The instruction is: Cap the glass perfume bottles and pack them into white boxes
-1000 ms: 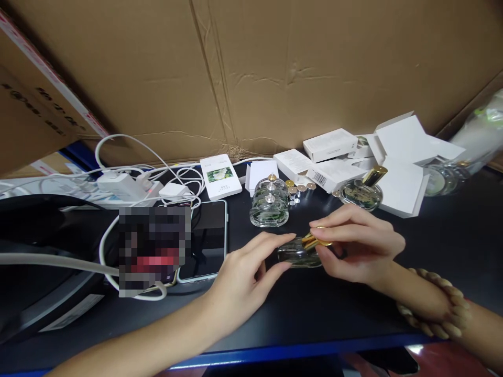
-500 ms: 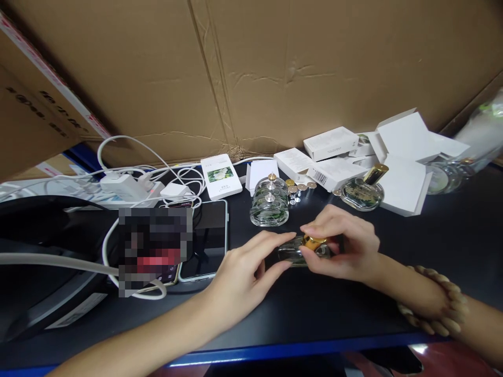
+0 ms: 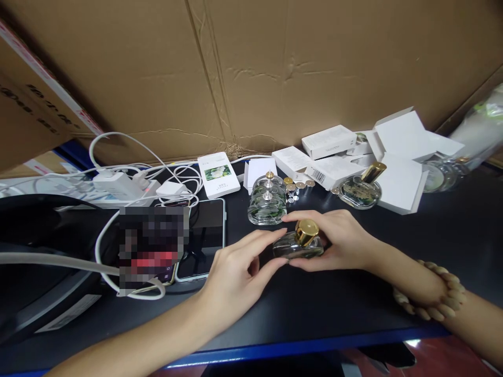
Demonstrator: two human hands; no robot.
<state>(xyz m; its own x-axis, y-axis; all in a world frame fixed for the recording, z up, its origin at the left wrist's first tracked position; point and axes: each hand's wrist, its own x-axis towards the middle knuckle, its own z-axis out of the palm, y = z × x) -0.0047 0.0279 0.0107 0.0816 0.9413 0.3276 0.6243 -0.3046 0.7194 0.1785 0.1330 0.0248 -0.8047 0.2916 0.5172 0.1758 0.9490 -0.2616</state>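
A glass perfume bottle (image 3: pixel 288 246) with a gold cap stands between my hands, near the front of the dark table. My left hand (image 3: pixel 239 267) pinches its left end between thumb and fingers. Around its right side curve the thumb and fingers of my right hand (image 3: pixel 338 238), which wears a beaded bracelet at the wrist. The gold cap (image 3: pixel 307 231) sits on the bottle's neck, free of my fingers. Just behind are uncapped perfume bottles (image 3: pixel 267 207) in a row, with bare spray nozzles. Several loose gold caps (image 3: pixel 299 186) lie to their right.
Another capped perfume bottle (image 3: pixel 359 191) leans at the right by opened white boxes (image 3: pixel 403 180). A white box with a flower picture (image 3: pixel 218 174) lies behind. Left are a phone (image 3: pixel 202 238), white cables and a power strip (image 3: pixel 118 188). Cardboard (image 3: pixel 251 73) walls the back.
My right fingers have come off the gold cap and moved down to the bottle's side. The cap now shows fully. My left hand keeps its pinch.
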